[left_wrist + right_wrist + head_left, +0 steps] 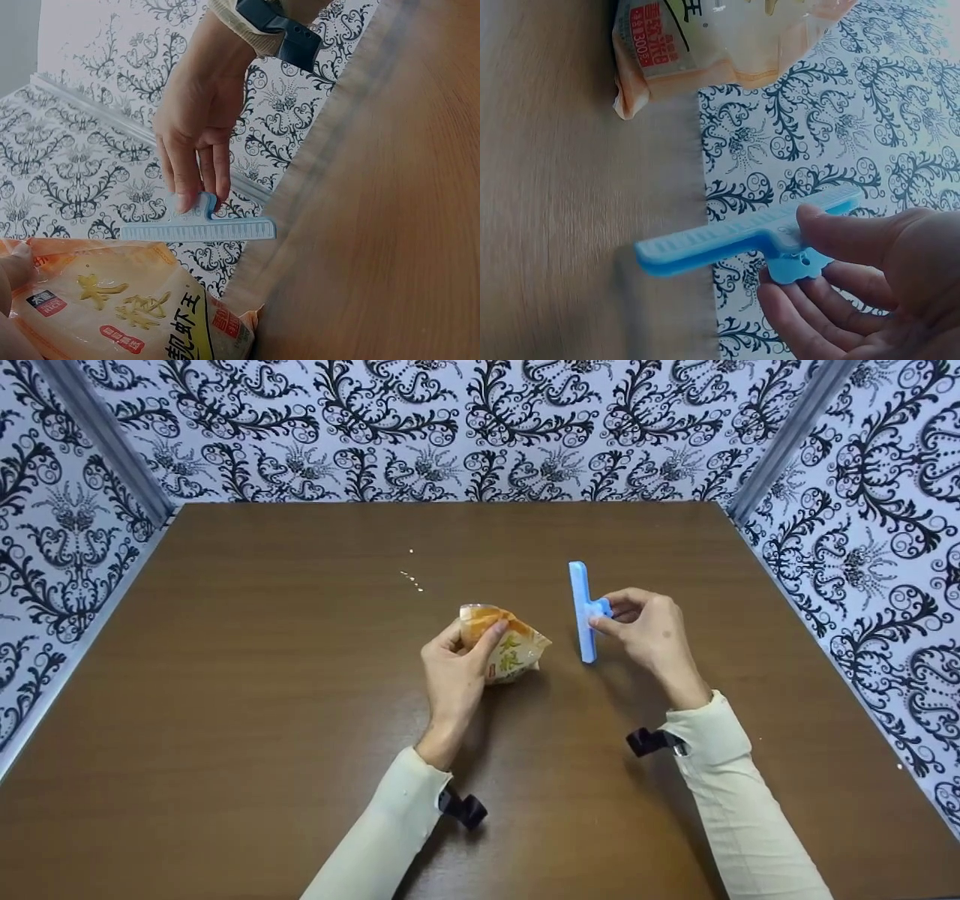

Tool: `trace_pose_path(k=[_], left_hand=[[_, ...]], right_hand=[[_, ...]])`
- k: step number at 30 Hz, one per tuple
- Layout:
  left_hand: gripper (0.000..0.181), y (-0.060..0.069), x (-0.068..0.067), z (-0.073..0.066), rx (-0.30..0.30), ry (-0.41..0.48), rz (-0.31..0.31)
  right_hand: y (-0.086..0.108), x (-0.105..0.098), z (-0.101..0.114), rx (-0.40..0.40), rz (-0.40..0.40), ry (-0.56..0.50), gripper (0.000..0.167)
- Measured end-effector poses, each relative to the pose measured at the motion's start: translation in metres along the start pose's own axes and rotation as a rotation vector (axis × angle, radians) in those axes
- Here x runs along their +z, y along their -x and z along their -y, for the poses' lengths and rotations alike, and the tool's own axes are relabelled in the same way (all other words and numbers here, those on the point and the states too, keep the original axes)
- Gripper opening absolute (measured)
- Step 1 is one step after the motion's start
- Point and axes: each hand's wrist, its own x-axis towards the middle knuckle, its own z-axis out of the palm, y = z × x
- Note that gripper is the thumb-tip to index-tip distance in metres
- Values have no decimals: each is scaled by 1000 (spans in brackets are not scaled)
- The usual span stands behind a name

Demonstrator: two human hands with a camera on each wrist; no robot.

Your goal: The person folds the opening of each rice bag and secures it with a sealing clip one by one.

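My left hand [457, 671] pinches the gathered top of an orange and clear plastic food bag [514, 656], thumb in front. Printed characters and a red label show on the bag [127, 300] in the left wrist view. To its right, my right hand [649, 634] holds a long light-blue bag clip [582, 611] by its tab, between thumb and fingers. In the right wrist view the clip [742, 236] looks closed along its bar, with the thumb on one tab and fingers under the other. A gap separates clip and bag.
Several small white bits [411, 579] lie on the brown table [262, 660] beyond the bag. Black-and-white patterned walls [525, 427] with grey corner strips stand at the back and sides. A dark camera mount [465, 810] hangs at each wrist.
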Motion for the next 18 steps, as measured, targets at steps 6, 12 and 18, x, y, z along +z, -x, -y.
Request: trace_pose_path(k=[6,12,18], left_hand=[[16,0,0,0,2,5,-3],[17,0,0,-1,5,21,1],[15,-1,-1,0,12,17,14]], right_hand=[[3,-5,1,17,6,-1,34],[5,-9,2,-1,81,12,31],[6,-10,-1,-65,102,-4,26]])
